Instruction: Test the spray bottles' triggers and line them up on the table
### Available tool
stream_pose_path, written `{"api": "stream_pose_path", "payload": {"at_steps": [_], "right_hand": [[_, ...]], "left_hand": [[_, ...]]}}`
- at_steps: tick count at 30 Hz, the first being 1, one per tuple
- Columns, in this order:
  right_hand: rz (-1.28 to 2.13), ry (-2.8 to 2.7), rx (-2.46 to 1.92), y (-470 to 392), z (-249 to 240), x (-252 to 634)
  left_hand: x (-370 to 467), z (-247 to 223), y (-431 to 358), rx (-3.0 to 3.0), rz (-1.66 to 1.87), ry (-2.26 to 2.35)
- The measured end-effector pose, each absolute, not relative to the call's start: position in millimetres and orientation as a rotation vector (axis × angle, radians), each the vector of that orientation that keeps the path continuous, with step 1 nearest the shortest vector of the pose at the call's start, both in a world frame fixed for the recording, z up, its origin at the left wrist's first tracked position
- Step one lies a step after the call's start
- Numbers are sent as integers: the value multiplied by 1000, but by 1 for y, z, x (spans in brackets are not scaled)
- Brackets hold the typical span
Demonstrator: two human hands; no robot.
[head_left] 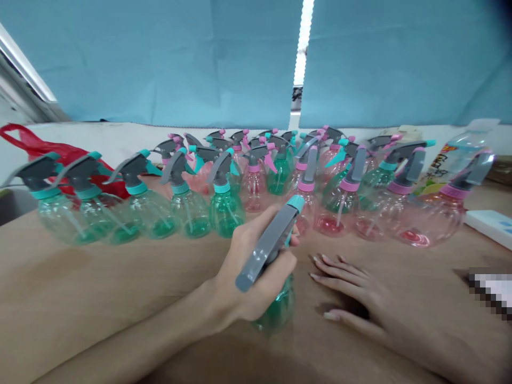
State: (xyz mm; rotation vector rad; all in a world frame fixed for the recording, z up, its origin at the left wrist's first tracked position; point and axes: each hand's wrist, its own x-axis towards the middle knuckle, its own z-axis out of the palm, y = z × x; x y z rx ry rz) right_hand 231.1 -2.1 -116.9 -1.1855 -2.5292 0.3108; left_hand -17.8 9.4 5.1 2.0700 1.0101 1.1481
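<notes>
My left hand (pixel 256 266) is wrapped round the neck of a green spray bottle (pixel 276 312) with a grey and teal spray head. Its nozzle points away from me, and my fingers hide most of the neck. To the right, my right hand (pixel 356 293) rests on the wooden table (pixel 120 298) with its fingers spread, holding nothing. Beyond my hands stands a front row of spray bottles: green ones with teal collars, such as a green spray bottle (pixel 227 213), on the left, and pink ones with pink collars, such as a pink spray bottle (pixel 332 221), on the right.
More green and pink spray bottles crowd behind the front row. A red plastic bag (pixel 60 149) lies at the back left. At the far right are a large clear labelled bottle (pixel 456 154), a white box (pixel 490 224) and a blurred-out flat object (pixel 494 290). A blue curtain (pixel 160 64) hangs behind.
</notes>
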Motion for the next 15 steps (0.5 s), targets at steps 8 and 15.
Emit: {"api": "stream_pose_path", "payload": {"at_steps": [8,15], "right_hand": [[258,-2572,-1209,-3,-115,230],[279,-2563,-1182,-2,-116,230]], "left_hand": [[-14,5,11,2003,1141,1136],[-13,0,8,1978,1164,1181]]}}
